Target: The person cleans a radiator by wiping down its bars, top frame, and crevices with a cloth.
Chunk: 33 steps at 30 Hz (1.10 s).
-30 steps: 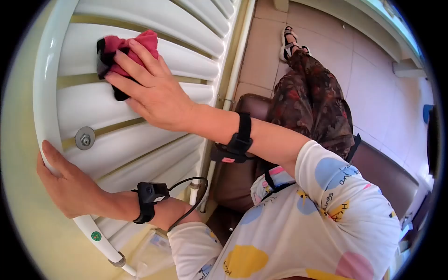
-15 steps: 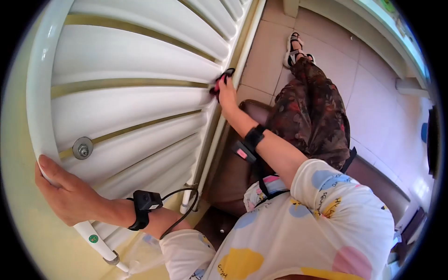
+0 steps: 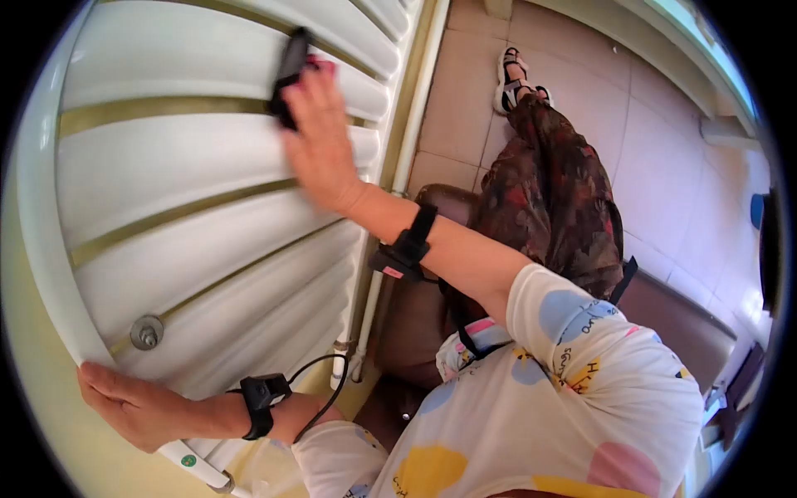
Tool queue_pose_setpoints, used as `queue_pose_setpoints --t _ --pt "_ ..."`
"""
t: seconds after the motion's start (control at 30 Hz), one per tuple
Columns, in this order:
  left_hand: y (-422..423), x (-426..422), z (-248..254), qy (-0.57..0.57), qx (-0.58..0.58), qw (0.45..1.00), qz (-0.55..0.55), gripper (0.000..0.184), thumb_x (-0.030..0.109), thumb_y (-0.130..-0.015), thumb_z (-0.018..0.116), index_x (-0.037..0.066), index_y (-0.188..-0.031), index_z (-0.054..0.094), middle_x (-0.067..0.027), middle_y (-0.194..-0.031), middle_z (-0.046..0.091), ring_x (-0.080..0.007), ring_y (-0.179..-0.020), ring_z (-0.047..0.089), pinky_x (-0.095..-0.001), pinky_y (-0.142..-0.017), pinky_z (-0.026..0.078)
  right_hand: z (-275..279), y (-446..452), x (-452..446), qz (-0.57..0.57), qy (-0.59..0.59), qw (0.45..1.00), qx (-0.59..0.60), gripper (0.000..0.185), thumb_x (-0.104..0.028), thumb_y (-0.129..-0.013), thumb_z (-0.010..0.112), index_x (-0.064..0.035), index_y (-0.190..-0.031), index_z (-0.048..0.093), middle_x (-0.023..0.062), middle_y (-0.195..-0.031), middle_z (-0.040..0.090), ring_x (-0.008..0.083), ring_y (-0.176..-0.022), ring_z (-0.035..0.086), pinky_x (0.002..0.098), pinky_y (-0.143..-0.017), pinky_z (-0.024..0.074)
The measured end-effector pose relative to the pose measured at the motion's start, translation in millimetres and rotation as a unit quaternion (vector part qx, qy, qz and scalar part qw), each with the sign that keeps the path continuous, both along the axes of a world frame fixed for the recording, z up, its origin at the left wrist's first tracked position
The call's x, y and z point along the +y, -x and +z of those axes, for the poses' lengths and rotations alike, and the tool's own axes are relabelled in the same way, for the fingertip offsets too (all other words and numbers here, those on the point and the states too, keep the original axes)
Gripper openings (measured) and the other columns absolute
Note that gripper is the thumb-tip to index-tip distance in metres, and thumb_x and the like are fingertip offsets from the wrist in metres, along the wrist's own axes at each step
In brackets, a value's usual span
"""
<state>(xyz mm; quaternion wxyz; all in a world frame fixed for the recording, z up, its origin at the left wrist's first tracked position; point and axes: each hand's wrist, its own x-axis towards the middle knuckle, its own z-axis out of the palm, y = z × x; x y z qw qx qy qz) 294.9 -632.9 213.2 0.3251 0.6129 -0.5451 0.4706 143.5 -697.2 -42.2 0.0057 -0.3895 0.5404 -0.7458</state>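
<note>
View from the head over a white slatted radiator (image 3: 158,158), its upper part cut off by the frame. The right hand (image 3: 322,145) lies across the slats with its fingers extended over a dark and red cloth (image 3: 290,75); both are blurred, and the hand covers much of the cloth, so that the cloth's full outline is lost and whether the fingers grip it or merely press on it cannot be told. The cloth itself rests against the upper slats, right of the radiator's middle. The left hand (image 3: 133,407) is closed around the white side tube (image 3: 46,216), its fingertips hidden, and covers a length of that tube above a green sticker (image 3: 189,461). A metal bolt and washer (image 3: 148,333) stands out from the slats near this hand. Black strapped devices sit on the left wrist (image 3: 267,390) and the right forearm (image 3: 394,261). A pale pipe (image 3: 419,108) runs along the radiator's far side, passing behind the right forearm. The patterned shirt (image 3: 498,415), cut off below, and the dark trousers (image 3: 552,199) mask much of the brown seat (image 3: 677,311). Beyond are a sandal (image 3: 513,79), floor tiles (image 3: 664,174) and a blue object (image 3: 756,210), too small to identify, at the dark right margin.
</note>
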Motion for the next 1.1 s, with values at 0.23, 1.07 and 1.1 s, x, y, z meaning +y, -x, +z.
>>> queue_pose_setpoints --t 0.23,1.07,1.1 --pt "3.2 2.0 -1.8 0.002 -0.006 1.000 -0.031 0.040 0.047 -0.093 0.046 0.013 -0.099 0.067 0.0002 -0.091 0.068 -0.0151 -0.080 0.064 -0.0260 -0.067 0.048 -141.0 11.5 -7.4 0.016 -0.244 0.949 -0.201 0.049 -0.024 -0.093 0.042 0.0011 -0.135 0.034 0.0207 -0.144 0.027 0.0360 -0.134 0.022 0.0419 -0.110 0.0193" --pt "135.7 -49.8 11.9 -0.082 -0.071 0.989 -0.098 0.040 0.050 -0.085 0.056 0.017 -0.105 0.064 -0.0006 -0.088 0.063 -0.0211 -0.079 0.060 -0.0353 -0.068 0.047 -9.3 81.7 -77.1 -0.060 -0.178 0.928 -0.322 0.051 -0.030 -0.091 0.046 -0.0028 -0.133 0.039 0.0234 -0.139 0.033 0.0380 -0.128 0.031 0.0436 -0.108 0.0213" --pt "133.4 -50.8 11.1 -0.058 -0.090 0.989 -0.104 0.039 0.051 -0.084 0.057 0.017 -0.103 0.065 -0.0003 -0.085 0.063 -0.0203 -0.077 0.060 -0.0355 -0.066 0.047 8.1 93.8 -82.9 -0.019 -0.156 0.901 -0.404 0.046 -0.027 -0.089 0.046 -0.0020 -0.128 0.045 0.0216 -0.133 0.040 0.0356 -0.124 0.036 0.0427 -0.105 0.0250"
